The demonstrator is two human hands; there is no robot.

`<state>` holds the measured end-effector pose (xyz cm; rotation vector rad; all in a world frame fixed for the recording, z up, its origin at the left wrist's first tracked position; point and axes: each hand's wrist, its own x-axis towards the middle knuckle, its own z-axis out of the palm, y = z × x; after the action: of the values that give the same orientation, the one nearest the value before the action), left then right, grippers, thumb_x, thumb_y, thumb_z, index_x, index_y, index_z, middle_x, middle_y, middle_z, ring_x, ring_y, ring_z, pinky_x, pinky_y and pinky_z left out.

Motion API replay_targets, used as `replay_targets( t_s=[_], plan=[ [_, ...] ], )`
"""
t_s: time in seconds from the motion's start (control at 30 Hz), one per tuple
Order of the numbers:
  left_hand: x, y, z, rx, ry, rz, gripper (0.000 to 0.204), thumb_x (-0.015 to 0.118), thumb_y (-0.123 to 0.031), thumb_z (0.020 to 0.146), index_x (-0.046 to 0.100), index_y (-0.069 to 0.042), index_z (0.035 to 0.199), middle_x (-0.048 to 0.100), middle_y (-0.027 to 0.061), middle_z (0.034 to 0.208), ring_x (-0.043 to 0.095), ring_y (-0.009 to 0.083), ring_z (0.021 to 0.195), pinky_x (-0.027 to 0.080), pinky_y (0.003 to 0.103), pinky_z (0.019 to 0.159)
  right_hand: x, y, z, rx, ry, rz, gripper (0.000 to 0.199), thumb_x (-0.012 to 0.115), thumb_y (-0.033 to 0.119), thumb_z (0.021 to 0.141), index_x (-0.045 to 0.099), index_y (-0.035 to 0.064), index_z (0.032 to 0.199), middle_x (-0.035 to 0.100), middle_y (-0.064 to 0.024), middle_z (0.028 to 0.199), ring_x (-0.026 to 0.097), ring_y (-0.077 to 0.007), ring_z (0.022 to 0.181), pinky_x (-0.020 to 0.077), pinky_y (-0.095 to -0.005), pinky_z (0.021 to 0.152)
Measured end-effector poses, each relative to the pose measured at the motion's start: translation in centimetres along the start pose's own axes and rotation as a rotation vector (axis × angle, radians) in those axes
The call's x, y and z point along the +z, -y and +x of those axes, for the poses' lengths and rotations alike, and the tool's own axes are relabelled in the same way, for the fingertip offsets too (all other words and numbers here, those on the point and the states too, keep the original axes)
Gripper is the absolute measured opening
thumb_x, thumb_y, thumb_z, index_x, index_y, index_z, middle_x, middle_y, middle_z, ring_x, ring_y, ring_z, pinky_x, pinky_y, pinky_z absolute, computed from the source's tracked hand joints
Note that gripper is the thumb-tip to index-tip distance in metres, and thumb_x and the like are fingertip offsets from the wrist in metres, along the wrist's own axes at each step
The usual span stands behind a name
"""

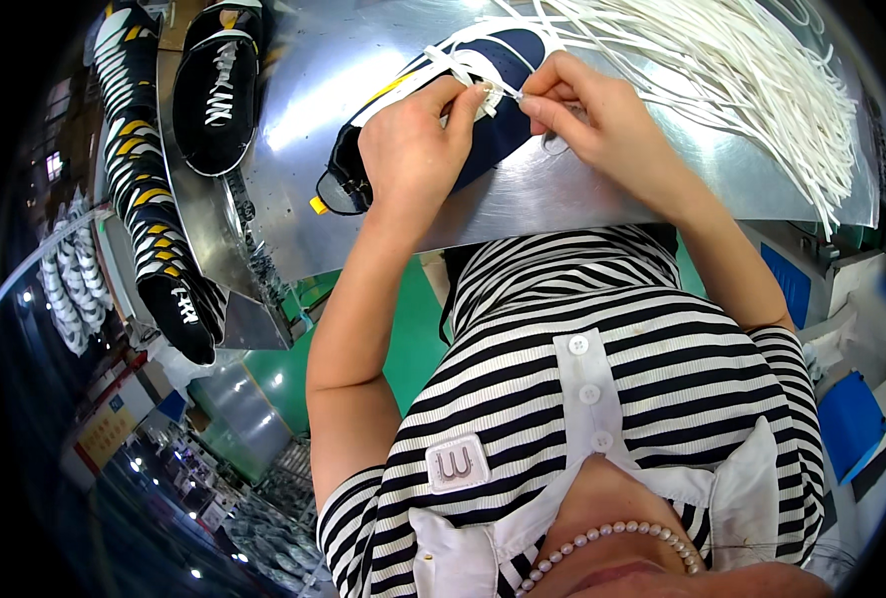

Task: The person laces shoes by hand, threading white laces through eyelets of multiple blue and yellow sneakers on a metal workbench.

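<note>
A navy shoe (504, 136) lies on the metal table with its toe pointing away to the right. It has white and yellow stripes on its side and a yellow tab at the heel. My left hand (418, 140) rests over the shoe's opening, thumb and forefinger pinched on a white shoelace (504, 90) at the eyelets. At the shoe's right side, my right hand (607, 120) pinches the same lace close to its end. The lace runs between both sets of fingertips. My left hand hides part of the shoe's collar.
A large bundle of loose white shoelaces (752, 110) spreads over the far right of the metal table (308, 149). To the left stands a black shoe with white laces (213, 110), beside a long row of nested shoes (144, 189). The table's near edge lies just before my body.
</note>
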<state>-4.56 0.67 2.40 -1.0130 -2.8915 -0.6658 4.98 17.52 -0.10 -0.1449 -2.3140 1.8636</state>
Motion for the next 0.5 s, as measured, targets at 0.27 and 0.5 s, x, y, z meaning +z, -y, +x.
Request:
replay_targets(
  t_s=[0.27, 0.5],
  plan=[
    [0.44, 0.08, 0.34, 0.032, -0.045, 0.026, 0.031, 0.064, -0.039, 0.089, 0.069, -0.013, 0.075, 0.061, 0.0066, 0.057, 0.058, 0.0293, 0.050, 0.044, 0.038, 0.048, -0.10, -0.47, 0.10, -0.001, 0.060, -0.163, 0.017, 0.061, 0.020, 0.092, 0.058, 0.0033, 0.093, 0.067, -0.0114, 0.072, 0.065, -0.0235, 0.062, 0.0486, -0.0348, 0.058],
    [-0.33, 0.56, 0.13, 0.109, 0.060, -0.149, 0.022, 0.068, -0.030, 0.086, 0.072, -0.008, 0.088, 0.067, 0.0112, 0.071, 0.064, 0.0311, 0.062, 0.048, 0.038, 0.057, -0.15, -0.15, 0.61, 0.055, 0.072, -0.194, 0.016, 0.058, 0.017, 0.093, 0.057, 0.0017, 0.091, 0.066, -0.0125, 0.070, 0.066, -0.0267, 0.064, 0.0487, -0.0381, 0.060]
  ],
)
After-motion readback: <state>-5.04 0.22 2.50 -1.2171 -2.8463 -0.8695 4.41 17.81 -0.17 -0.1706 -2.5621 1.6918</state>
